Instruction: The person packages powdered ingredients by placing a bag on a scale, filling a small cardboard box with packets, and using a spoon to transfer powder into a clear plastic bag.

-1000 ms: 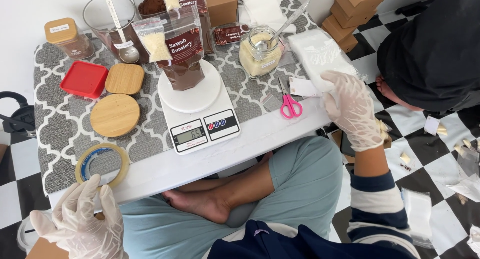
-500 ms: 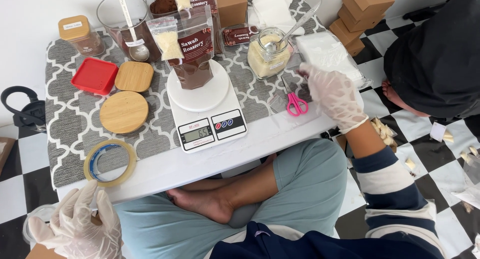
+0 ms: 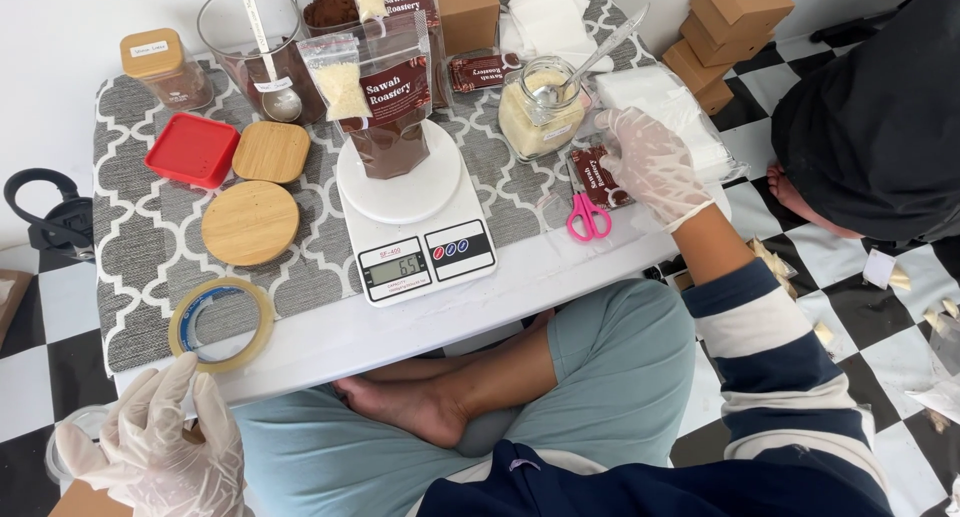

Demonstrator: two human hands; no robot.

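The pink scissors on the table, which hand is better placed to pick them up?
The right hand. It rests on a small dark sachet right beside the pink scissors. The left hand hangs below the table edge, far across from them.

Left hand (image 3: 160, 447): cut off by the bottom edge; whether it holds anything cannot be told. Right hand (image 3: 655, 167): covers part of a dark sachet (image 3: 603, 177); grip unclear. Brown boxes (image 3: 725, 27): cropped at top. Scale (image 3: 415, 212) display: digits too small to confirm.
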